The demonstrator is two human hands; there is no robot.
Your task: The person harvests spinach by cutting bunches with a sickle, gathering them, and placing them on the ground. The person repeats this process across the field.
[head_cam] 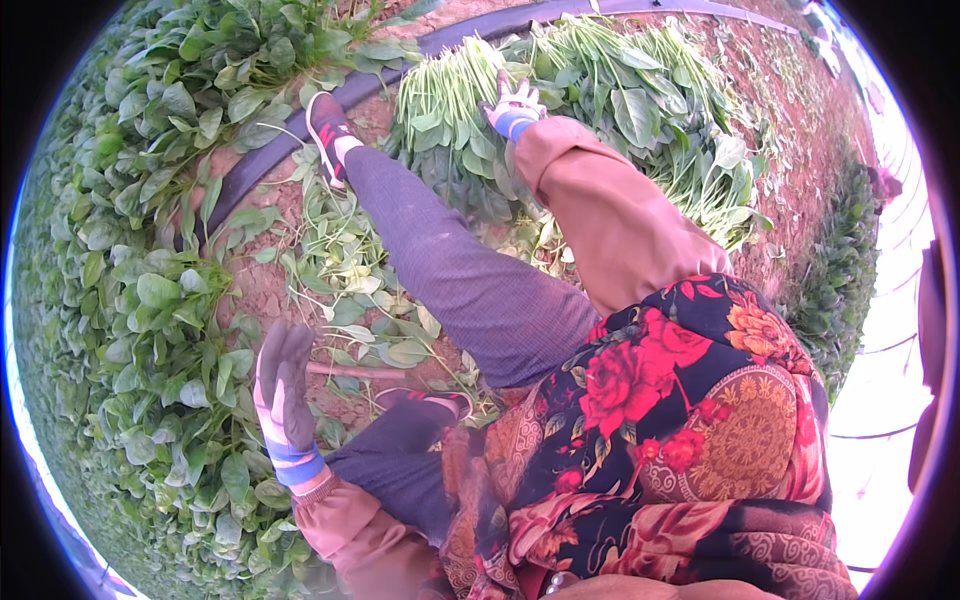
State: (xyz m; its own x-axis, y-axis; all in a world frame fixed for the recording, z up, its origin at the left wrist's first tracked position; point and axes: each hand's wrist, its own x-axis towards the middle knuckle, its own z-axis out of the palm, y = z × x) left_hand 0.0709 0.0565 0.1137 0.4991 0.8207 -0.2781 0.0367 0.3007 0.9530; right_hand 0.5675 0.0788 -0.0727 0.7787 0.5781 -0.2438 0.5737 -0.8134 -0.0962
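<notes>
My right hand [515, 107], in a pale glove with a blue cuff, has its fingers spread over heaped cut leafy greens that look like spinach. A bunch of these greens [450, 97], pale stems upward, lies beside its fingertips. More greens [637, 105] are piled on its other side. My left hand [286, 394] wears a glove with a dark coating and holds nothing visible. It is raised near the standing spinach plants [161, 292], fingers extended and thumb hidden. A reddish-brown stick or handle [360, 371] lies near it, partly hidden by leaves.
Loose leaves [360, 277] litter the soil around my legs. A dark hose or plastic strip [255, 176] curves along the plant bed. My feet in sports shoes [326, 135] are on the ground. More plants [836, 270] grow at right, beside a bright translucent wall [889, 322].
</notes>
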